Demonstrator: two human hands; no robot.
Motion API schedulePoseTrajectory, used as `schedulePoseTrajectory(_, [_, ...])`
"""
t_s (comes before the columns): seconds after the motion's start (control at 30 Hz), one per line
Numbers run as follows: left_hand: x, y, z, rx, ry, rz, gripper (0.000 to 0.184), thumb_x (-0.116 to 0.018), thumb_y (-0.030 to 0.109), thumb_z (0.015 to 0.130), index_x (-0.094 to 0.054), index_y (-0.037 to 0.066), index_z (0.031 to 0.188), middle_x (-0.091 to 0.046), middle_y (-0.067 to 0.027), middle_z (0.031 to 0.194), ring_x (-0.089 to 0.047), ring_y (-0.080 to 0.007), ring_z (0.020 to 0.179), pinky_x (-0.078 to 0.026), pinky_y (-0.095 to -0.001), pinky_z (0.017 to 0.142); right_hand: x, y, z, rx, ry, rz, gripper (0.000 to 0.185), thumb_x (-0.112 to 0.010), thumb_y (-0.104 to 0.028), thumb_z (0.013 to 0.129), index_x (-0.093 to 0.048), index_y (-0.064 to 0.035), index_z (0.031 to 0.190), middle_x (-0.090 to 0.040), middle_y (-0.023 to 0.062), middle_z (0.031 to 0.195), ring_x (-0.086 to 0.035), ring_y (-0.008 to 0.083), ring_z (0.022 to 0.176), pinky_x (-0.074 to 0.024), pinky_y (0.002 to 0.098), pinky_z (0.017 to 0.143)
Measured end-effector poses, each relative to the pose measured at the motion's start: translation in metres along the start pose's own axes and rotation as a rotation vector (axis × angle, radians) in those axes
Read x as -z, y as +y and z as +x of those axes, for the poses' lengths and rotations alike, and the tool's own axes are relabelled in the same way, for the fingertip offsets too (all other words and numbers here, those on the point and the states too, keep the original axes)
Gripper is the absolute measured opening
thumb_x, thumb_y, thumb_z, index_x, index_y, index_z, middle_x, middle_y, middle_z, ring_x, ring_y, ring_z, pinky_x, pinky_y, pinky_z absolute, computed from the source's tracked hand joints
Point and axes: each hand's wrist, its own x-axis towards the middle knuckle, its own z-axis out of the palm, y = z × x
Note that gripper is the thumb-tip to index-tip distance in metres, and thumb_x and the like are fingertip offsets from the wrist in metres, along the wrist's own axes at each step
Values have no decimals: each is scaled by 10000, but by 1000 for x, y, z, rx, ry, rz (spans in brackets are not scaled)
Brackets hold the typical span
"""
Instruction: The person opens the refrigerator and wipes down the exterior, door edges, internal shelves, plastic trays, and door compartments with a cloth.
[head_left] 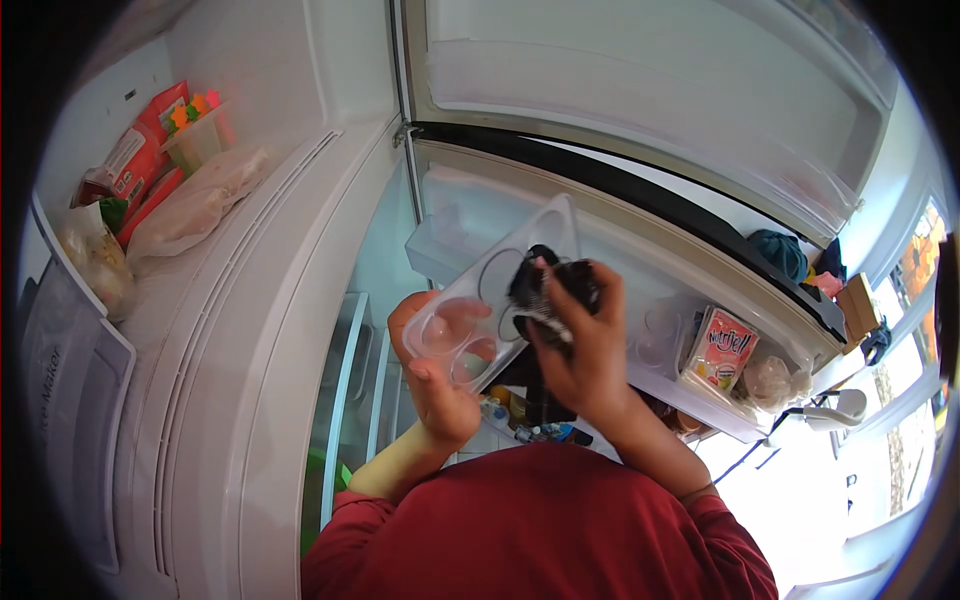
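My left hand (pixel 440 385) is closed around the lower left end of a clear plastic egg tray (pixel 462 310) with round holes, its fingers showing through the plastic. The tray is tilted in front of the open refrigerator door. In my right hand (pixel 590 355) is a bunched black cloth (pixel 545 290), pressed against or just over the tray's right side. A paler, mesh-like patch shows on the cloth under my fingers. The cloth hides part of the tray and its holes.
A door shelf (pixel 650 340) behind my hands holds a pink Nutrijell box (pixel 718 348) and a knotted plastic bag (pixel 775 382). The freezer door (pixel 640 70) stands open above. Packages (pixel 135 160) lie in the freezer at left. Glass shelves (pixel 345 400) sit inside the refrigerator.
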Motion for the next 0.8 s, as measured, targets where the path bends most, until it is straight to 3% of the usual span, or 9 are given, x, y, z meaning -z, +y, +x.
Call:
schedulePoseTrajectory(0.2, [5, -2, 11, -53, -118, -49, 650, -254, 579, 922, -302, 0, 1212, -500, -153, 1043, -542, -197, 868, -463, -280, 699, -6, -11, -16, 235, -183, 157, 654, -657, -30, 565, -595, -191, 1196, -465, 123, 1098, -494, 299, 907, -440, 355, 788])
schedulePoseTrajectory(0.33, [7, -3, 8, 49, -49, 28, 734, -190, 651, 894, -416, 11, 1173, -551, -84, 1023, -552, -164, 809, -439, -274, 732, 0, -7, -14, 343, -209, 38, 636, -659, -43, 547, -621, -206, 1160, -490, 91, 1062, -501, 272, 865, -442, 342, 758])
schedulePoseTrajectory(0.4, [0, -7, 9, 91, 186, -232, 718, -208, 644, 898, -401, 34, 1224, -563, -69, 988, -567, -176, 750, -458, -272, 667, 7, -1, -11, 314, -36, -69, 651, -654, -46, 525, -620, -186, 1160, -486, 95, 1069, -505, 281, 876, -444, 352, 768])
schedulePoseTrajectory(0.47, [-2, 4, 15, 95, 142, -271, 658, -267, 609, 907, -395, 60, 1247, -566, -56, 970, -571, -173, 744, -460, -272, 632, 6, 16, -12, 253, 38, -73, 613, -668, -34, 564, -614, -168, 1160, -485, 108, 1063, -506, 307, 868, -435, 362, 785])
schedulePoseTrajectory(0.53, [-3, 8, 20, 103, 96, -315, 605, -327, 574, 916, -388, 87, 1269, -570, -43, 953, -576, -170, 737, -462, -272, 597, 2, 35, -13, 39, 377, 140, 419, -636, -16, 723, -603, -94, 1133, -507, 106, 1012, -514, 273, 882, -422, 349, 799])
schedulePoseTrajectory(0.57, [-3, 7, 22, 225, 134, -332, 543, -395, 521, 914, -390, 111, 1270, -565, -28, 934, -574, -160, 725, -456, -270, 576, 6, 31, -10, 38, 378, 138, 419, -636, -16, 723, -603, -94, 1133, -507, 106, 1012, -514, 273, 882, -422, 349, 799])
schedulePoseTrajectory(0.63, [-5, 5, 21, 353, 170, -351, 493, -463, 468, 913, -392, 135, 1271, -560, -13, 916, -572, -150, 714, -450, -268, 556, 18, 21, -6, -355, 556, 777, 236, -554, -123, 888, -573, -5, 1091, -540, 89, 967, -521, 213, 901, -409, 306, 804])
schedulePoseTrajectory(0.7, [-9, 1, 16, 567, 52, -546, 375, -560, 286, 903, -395, 158, 1215, -527, -39, 852, -567, -153, 660, -475, -295, 538, 28, 36, -15, -459, 433, 738, 269, -510, -192, 922, -562, 17, 1083, -556, 75, 980, -523, 179, 917, -406, 278, 809])
schedulePoseTrajectory(0.8, [-19, 0, 8, 718, -24, -536, 357, -554, 285, 906, -397, 175, 1208, -521, -20, 785, -560, -147, 655, -462, -285, 532, 27, 43, -17, -711, 228, 927, 447, -423, -391, 956, -559, 10, 1101, -584, 61, 1050, -539, 145, 935, -405, 230, 824])
